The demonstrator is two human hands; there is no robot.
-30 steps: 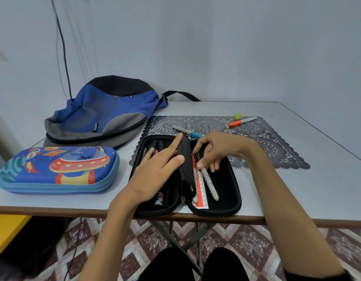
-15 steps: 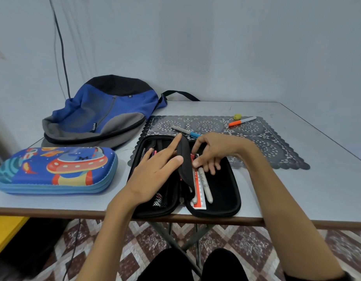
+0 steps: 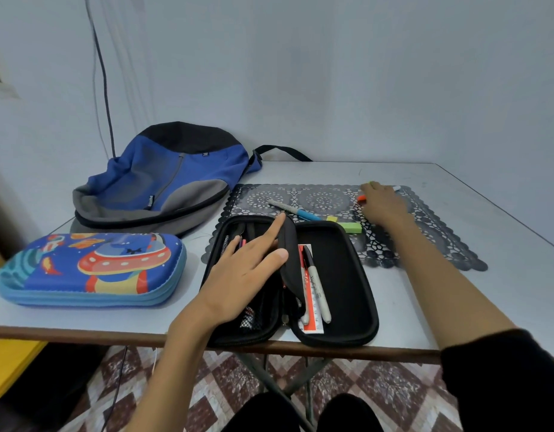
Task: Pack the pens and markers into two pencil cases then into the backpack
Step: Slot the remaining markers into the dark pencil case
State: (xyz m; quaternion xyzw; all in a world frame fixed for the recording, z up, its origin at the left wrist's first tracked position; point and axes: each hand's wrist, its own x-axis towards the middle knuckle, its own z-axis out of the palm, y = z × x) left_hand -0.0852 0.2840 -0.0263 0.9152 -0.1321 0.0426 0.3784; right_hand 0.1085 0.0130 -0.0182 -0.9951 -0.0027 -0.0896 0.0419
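An open black pencil case (image 3: 347,275) lies at the table's front edge. My left hand (image 3: 247,272) rests flat on its left half, holding back the middle flap. A grey marker (image 3: 317,289) and a red-and-white ruler (image 3: 308,322) lie in its right half. My right hand (image 3: 383,204) reaches over the orange marker (image 3: 360,198) on the lace mat (image 3: 425,241), fingers down on it; grip unclear. A blue-tipped pen (image 3: 293,209) and a green highlighter (image 3: 350,227) lie on the mat. A closed blue cartoon pencil case (image 3: 92,269) sits left, with the blue backpack (image 3: 163,179) behind it.
A small yellow-green object (image 3: 373,183) peeks out beyond my right hand. A cable (image 3: 103,73) hangs down the wall behind the backpack. The table's front edge (image 3: 82,333) runs just below both cases. My knees and a tiled floor show below.
My right hand left the grey marker in the black case and moved to the far right of the mat, onto the orange marker. The left hand stayed put.
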